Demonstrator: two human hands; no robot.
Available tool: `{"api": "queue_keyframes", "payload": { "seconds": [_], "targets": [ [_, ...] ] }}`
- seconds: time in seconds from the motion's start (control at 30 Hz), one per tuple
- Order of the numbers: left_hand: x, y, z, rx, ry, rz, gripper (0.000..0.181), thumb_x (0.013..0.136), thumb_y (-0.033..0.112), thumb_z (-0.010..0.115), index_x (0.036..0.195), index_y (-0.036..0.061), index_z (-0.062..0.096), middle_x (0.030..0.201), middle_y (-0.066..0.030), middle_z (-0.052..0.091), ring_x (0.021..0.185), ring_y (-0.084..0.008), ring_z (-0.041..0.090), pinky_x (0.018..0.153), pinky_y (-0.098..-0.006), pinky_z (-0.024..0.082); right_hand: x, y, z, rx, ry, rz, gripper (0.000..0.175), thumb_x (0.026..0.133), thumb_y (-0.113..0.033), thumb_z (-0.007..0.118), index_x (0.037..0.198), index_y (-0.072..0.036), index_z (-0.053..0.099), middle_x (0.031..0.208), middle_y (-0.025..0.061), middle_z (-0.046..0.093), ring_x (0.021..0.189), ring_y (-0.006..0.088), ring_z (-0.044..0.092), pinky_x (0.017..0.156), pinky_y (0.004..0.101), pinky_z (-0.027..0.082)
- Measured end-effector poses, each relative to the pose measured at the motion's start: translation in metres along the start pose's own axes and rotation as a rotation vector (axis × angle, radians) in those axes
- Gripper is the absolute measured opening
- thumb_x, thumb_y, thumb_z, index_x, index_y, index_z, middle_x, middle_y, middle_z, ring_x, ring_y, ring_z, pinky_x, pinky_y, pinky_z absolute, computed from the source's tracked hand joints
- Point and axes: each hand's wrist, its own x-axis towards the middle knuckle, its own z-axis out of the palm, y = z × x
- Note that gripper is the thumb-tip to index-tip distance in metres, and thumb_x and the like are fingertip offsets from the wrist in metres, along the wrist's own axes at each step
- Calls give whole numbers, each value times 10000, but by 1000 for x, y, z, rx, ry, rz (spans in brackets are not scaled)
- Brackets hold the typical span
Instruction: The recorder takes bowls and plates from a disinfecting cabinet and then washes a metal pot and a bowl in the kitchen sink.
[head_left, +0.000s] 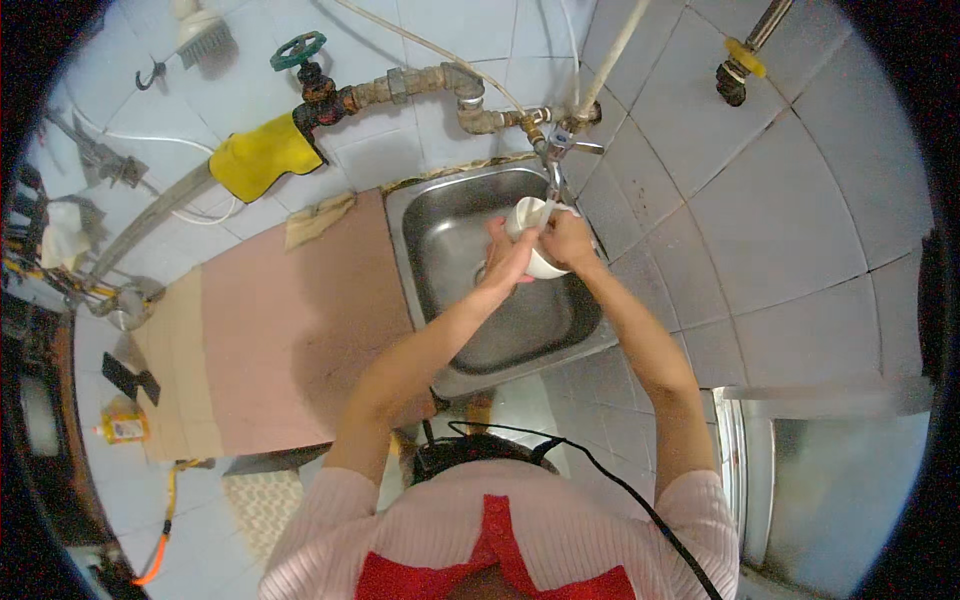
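A white bowl (547, 268) is held tilted over the stainless steel sink (457, 247), beneath the chrome tap (556, 169). A stream of water runs from the spout down between my hands. My left hand (513, 253) grips the bowl from the left, thumb on the near side. With curled fingers, my right hand (568, 238) grips the bowl's right side. A small white patch shows at its knuckles, and I cannot tell whether it is foam or cloth. The hands hide much of the bowl.
A pinkish-brown board or counter cover (300, 330) adjoins the sink's left side, with a folded tan cloth (319, 219) at its back edge. Pipes with a green valve wheel (298, 51) and a yellow cloth (264, 159) run along the tiled wall. A yellow bottle (124, 427) stands far left.
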Motion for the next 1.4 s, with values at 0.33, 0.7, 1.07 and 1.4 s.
{"api": "queue_keyframes", "payload": {
  "seconds": [0.33,0.7,1.07,1.4],
  "targets": [
    [8,0,-12,-221,-203,-95,613,767,548,362,1211,147,227,1153,-161,388,874,-340,528,537,-401,513,11,-16,-1,745,-244,185,293,766,-213,519,1006,-45,504,789,55,534,669,131,490,530,250,436],
    [15,10,-4,624,97,416,503,785,441,415,1197,162,340,1064,-227,469,982,-396,444,871,-405,303,-1,6,23,-39,-150,-375,200,658,-146,526,824,-62,599,767,150,599,698,248,583,627,361,457],
    [15,3,-1,-71,-148,-54,600,759,517,406,1224,168,260,1169,-159,378,856,-331,535,543,-435,511,25,13,25,201,321,-32,169,727,-118,485,832,-7,557,790,194,572,735,283,573,650,374,444],
    [42,3,-32,643,-109,639,554,750,523,430,1178,175,377,1071,-223,455,910,-394,498,767,-426,425,-7,-12,19,590,-375,-131,247,752,-204,515,955,-83,586,906,92,586,786,183,549,713,293,425]
  ]
}}
